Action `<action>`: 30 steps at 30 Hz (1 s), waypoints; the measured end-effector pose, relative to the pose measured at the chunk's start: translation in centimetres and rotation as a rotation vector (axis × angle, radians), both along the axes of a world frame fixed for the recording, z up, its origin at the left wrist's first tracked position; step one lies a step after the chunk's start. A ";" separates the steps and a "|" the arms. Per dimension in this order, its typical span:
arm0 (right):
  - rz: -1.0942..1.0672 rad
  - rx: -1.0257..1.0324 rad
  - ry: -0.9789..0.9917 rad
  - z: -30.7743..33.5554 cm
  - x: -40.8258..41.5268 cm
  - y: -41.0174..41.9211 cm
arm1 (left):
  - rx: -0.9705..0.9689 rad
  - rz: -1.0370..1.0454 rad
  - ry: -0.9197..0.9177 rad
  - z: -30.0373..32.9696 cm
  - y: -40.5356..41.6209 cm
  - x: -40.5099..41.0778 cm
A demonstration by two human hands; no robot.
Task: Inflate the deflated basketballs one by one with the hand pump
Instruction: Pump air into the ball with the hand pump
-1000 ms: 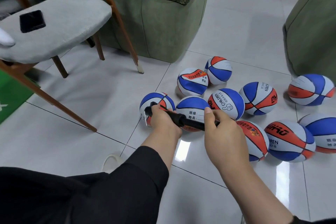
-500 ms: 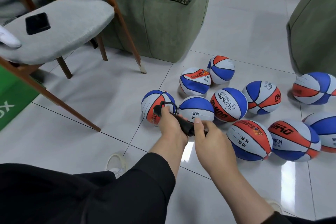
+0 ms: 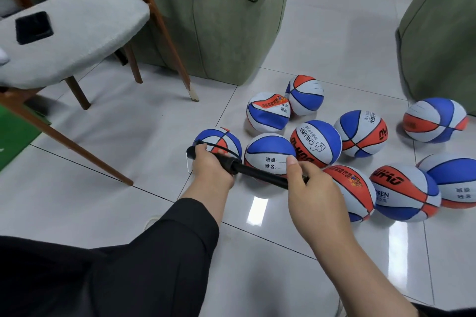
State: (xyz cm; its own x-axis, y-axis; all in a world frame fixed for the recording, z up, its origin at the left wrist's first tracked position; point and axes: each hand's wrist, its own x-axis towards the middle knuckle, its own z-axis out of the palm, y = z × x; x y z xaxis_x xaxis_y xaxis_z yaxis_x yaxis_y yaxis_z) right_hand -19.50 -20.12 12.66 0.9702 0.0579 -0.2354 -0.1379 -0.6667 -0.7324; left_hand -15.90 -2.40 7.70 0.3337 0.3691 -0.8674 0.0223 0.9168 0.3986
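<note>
Gripping the hand pump (image 3: 260, 174) at both ends, the person works low over the tiled floor (image 3: 108, 203). Nearest is the right hand (image 3: 313, 188), fingers curled round the handle end, with the dark shaft drawn out between the two hands. Just beyond, the left hand (image 3: 212, 167) clamps the barrel, and a thin hose (image 3: 219, 148) loops from that end towards the blue, white and red ball (image 3: 219, 143) lying right behind the knuckles. The needle itself is hidden, so whether it sits properly in the valve cannot be told.

For a clean stroke, my call: keep the left hand still and braced so the hose does not tug sideways, drive the handle straight along the barrel's line, and use the full travel each time. A wobble here could bend or pull the needle.

Further out, the rest of the basketballs (image 3: 358, 134) cluster on the floor, several touching; two at the back (image 3: 269, 113) look dented and soft, others look rounder. Beyond them stand the green sofa (image 3: 226, 41) and, to the left, a grey chair (image 3: 77, 33) with a dark phone (image 3: 33, 27) on its seat.
</note>
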 end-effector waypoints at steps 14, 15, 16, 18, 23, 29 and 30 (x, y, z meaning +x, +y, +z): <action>-0.048 -0.002 0.025 -1.4 0.0 2.5 | 0.059 -0.116 -0.046 1.9 -6.7 -0.2; -0.032 -0.002 0.036 -1.4 0.0 2.5 | 0.062 -0.130 -0.046 2.0 -6.3 -0.3; -0.016 0.004 0.045 -1.4 -0.1 2.6 | 0.064 -0.139 -0.055 2.0 -6.0 -0.2; 0.003 0.008 0.050 -1.2 -0.2 2.6 | 0.051 -0.141 -0.063 1.9 -5.3 -0.3; 0.004 0.020 0.015 -0.2 -0.1 1.5 | 0.023 -0.061 -0.071 1.6 -2.3 0.3; 0.021 0.070 -0.046 1.3 0.3 0.0 | -0.009 -0.030 -0.039 0.6 0.3 0.1; 0.024 0.065 -0.048 1.3 0.3 0.1 | -0.022 -0.028 -0.035 0.5 0.4 -0.1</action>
State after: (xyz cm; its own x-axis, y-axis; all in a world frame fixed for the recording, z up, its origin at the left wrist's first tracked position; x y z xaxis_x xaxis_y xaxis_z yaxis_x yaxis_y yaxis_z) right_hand -19.21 -20.07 14.01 0.9785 0.0949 -0.1833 -0.0859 -0.6203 -0.7797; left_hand -15.96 -2.02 8.24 0.3742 0.3402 -0.8627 0.0345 0.9245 0.3796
